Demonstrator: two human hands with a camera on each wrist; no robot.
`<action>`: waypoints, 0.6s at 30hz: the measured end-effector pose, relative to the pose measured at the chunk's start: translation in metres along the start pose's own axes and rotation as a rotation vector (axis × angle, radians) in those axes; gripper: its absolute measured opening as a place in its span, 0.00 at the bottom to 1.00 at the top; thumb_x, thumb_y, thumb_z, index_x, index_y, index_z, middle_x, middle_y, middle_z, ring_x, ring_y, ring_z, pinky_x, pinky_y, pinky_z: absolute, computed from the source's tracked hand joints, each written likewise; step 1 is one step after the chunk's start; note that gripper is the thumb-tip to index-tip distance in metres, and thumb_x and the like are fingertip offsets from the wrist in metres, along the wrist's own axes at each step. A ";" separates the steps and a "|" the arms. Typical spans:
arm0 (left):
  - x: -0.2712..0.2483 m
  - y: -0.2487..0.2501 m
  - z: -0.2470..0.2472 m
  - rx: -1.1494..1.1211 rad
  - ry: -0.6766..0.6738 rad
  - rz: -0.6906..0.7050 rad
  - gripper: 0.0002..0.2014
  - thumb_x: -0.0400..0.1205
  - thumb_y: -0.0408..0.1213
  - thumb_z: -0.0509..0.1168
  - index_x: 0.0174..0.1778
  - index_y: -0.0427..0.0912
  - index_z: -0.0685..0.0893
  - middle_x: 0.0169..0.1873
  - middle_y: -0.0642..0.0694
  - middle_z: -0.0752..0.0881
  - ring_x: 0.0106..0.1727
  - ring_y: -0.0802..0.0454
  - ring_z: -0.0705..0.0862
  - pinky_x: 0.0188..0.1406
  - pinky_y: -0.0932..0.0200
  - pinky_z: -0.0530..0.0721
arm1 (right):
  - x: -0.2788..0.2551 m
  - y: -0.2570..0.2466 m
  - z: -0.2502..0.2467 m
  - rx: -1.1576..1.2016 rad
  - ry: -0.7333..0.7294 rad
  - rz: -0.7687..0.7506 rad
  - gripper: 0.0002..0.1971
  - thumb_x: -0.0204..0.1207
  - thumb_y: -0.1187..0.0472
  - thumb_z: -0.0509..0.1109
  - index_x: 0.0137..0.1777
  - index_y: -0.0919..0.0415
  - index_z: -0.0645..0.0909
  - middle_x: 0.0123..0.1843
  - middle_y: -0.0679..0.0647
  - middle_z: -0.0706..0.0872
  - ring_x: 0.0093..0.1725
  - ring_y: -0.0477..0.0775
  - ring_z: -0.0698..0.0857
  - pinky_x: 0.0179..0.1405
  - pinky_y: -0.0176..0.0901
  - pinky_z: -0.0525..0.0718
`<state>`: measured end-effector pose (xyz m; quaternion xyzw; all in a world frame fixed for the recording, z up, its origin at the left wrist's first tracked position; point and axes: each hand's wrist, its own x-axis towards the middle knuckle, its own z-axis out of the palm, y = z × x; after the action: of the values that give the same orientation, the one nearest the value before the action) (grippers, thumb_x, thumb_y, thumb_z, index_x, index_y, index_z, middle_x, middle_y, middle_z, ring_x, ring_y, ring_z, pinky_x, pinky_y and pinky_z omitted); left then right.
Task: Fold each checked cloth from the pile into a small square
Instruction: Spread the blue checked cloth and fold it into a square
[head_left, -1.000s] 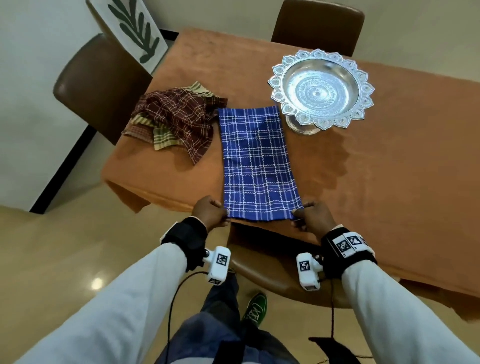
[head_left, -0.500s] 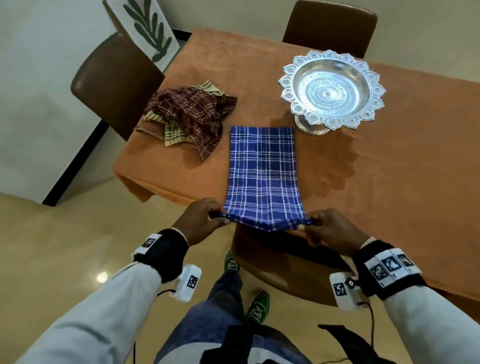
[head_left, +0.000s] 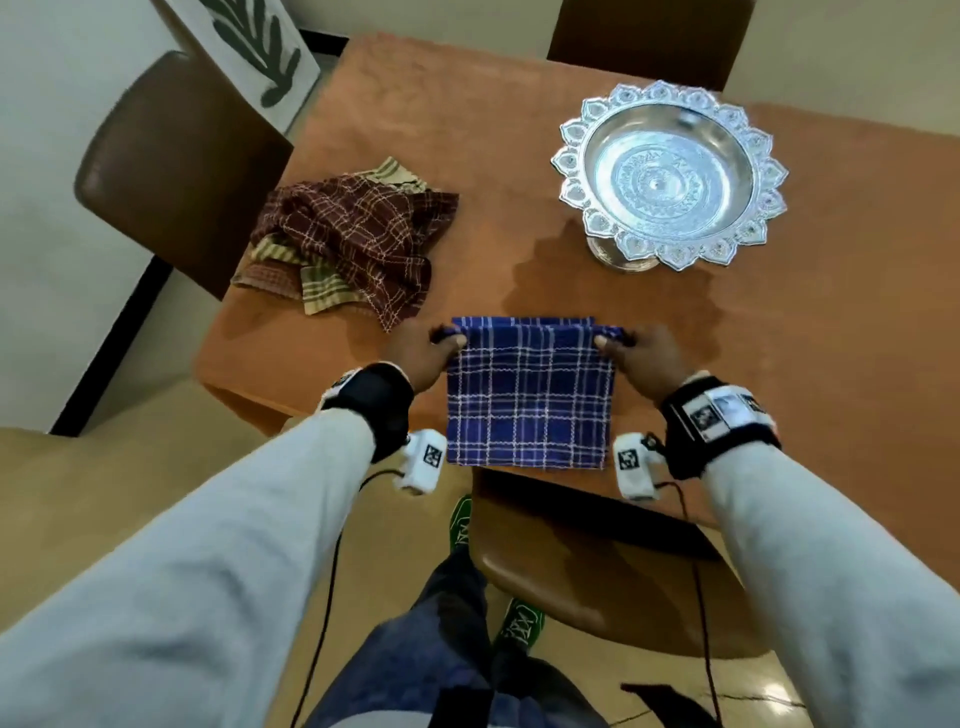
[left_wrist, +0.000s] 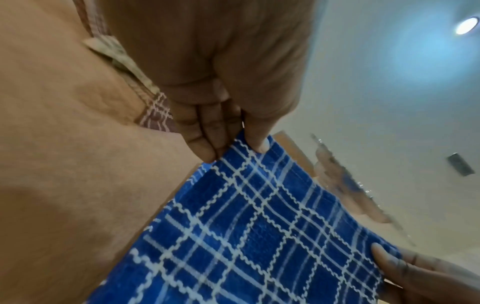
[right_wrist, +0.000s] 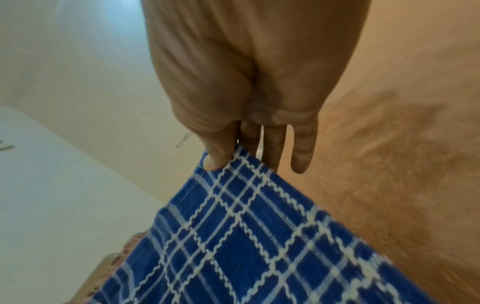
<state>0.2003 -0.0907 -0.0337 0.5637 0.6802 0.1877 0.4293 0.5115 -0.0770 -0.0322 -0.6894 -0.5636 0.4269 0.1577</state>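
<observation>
Both hands, left hand (head_left: 422, 354) and right hand (head_left: 644, 358), pinch the blue checked cloth (head_left: 527, 395) corners at its far edge on the table (head_left: 831, 364), apparently aligning the fold, pile (head_left: 348, 239) nearby.

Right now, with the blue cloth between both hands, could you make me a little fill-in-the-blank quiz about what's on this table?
1. Each hand, left hand and right hand, pinches a far corner of the ____ checked cloth.
2. The ornate bowl on a pedestal is ____ in colour.
3. On top of the pile of unfolded cloths lies a ____ checked one.
4. The tablecloth is ____.

Missing words: blue; silver; maroon; orange
</observation>
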 end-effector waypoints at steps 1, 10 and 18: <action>0.015 0.000 0.005 0.078 0.005 -0.014 0.09 0.82 0.41 0.69 0.39 0.41 0.82 0.35 0.45 0.82 0.40 0.45 0.82 0.40 0.57 0.76 | 0.014 0.001 0.006 -0.057 0.037 -0.001 0.12 0.79 0.55 0.73 0.42 0.64 0.87 0.33 0.57 0.83 0.34 0.54 0.79 0.36 0.44 0.70; 0.083 -0.026 0.039 0.201 0.110 -0.161 0.09 0.79 0.43 0.72 0.37 0.43 0.83 0.36 0.45 0.82 0.38 0.46 0.79 0.38 0.59 0.69 | 0.079 0.020 0.043 -0.075 0.131 0.079 0.06 0.78 0.62 0.73 0.49 0.66 0.85 0.45 0.62 0.88 0.43 0.58 0.84 0.43 0.41 0.76; 0.080 -0.024 0.043 0.234 0.257 -0.126 0.11 0.81 0.42 0.67 0.53 0.39 0.80 0.53 0.39 0.82 0.54 0.39 0.82 0.49 0.51 0.78 | 0.070 0.011 0.055 -0.277 0.290 0.102 0.11 0.76 0.61 0.69 0.55 0.66 0.78 0.54 0.66 0.84 0.54 0.70 0.83 0.48 0.49 0.79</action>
<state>0.2204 -0.0330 -0.1054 0.5374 0.7806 0.1508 0.2813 0.4769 -0.0309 -0.1011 -0.7864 -0.5526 0.2490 0.1191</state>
